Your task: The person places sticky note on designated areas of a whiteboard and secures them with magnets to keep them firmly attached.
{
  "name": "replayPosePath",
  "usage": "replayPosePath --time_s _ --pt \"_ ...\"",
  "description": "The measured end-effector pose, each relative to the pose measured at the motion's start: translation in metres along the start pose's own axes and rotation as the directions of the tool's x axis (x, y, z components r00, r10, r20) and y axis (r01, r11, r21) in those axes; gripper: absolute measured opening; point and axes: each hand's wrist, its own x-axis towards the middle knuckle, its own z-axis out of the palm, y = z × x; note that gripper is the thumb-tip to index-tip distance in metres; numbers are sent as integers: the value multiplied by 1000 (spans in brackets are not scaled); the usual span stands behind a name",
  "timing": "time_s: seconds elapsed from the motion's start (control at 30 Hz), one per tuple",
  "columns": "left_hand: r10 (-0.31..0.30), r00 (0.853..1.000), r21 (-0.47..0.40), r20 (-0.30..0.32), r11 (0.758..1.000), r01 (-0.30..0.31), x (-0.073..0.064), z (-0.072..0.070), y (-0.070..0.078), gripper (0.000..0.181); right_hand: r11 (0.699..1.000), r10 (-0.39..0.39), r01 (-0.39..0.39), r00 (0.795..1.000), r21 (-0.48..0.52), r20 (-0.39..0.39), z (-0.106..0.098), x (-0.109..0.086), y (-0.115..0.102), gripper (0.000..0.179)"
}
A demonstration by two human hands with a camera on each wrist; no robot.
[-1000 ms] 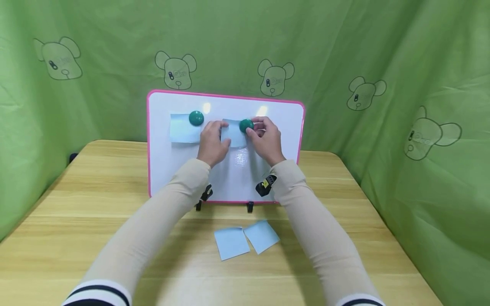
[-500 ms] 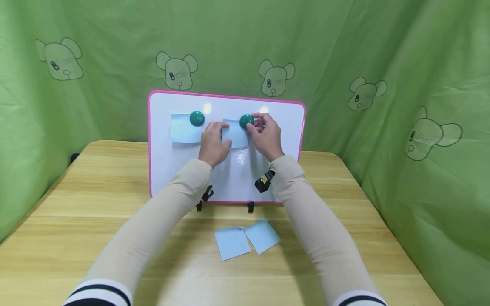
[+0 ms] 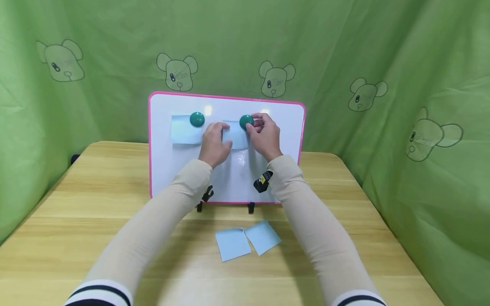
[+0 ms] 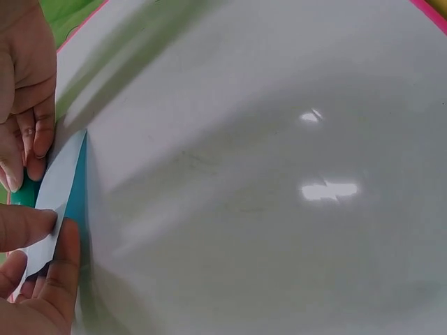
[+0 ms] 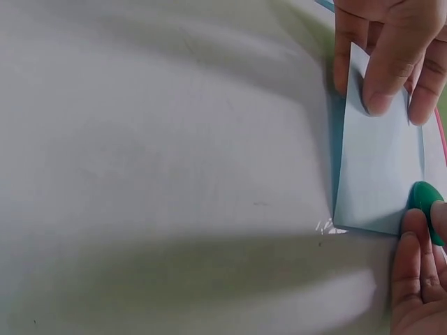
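A blue sticky note point(image 3: 236, 137) lies against the whiteboard point(image 3: 172, 174) near its middle. My left hand point(image 3: 215, 146) pinches the note's left side, thumb in front and fingers behind, as the left wrist view shows on the note's face point(image 4: 57, 188). At the note's upper right corner, my right hand point(image 3: 266, 137) holds a round green magnet point(image 3: 246, 122) between thumb and fingers. In the right wrist view the magnet point(image 5: 424, 199) sits at the note's edge. Farther left on the board, another blue note point(image 3: 185, 129) hangs under a second green magnet point(image 3: 197, 119).
Two more blue sticky notes, a left one point(image 3: 232, 245) and a right one point(image 3: 263, 237), lie on the wooden table point(image 3: 95, 204) before the board. Black feet point(image 3: 251, 208) support the pink-edged board. A green curtain point(image 3: 321, 42) hangs behind.
The right hand and its magnet have shifted slightly up along the note's corner. My left hand keeps its hold on the note, almost still.
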Motion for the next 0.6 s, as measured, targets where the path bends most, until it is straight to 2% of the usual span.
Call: replayPosePath --time_s 0.6 --pt "-11 1000 -10 14 1000 11 0 -2 0 43 1000 4 -4 1000 -6 -22 3 -1 -3 32"
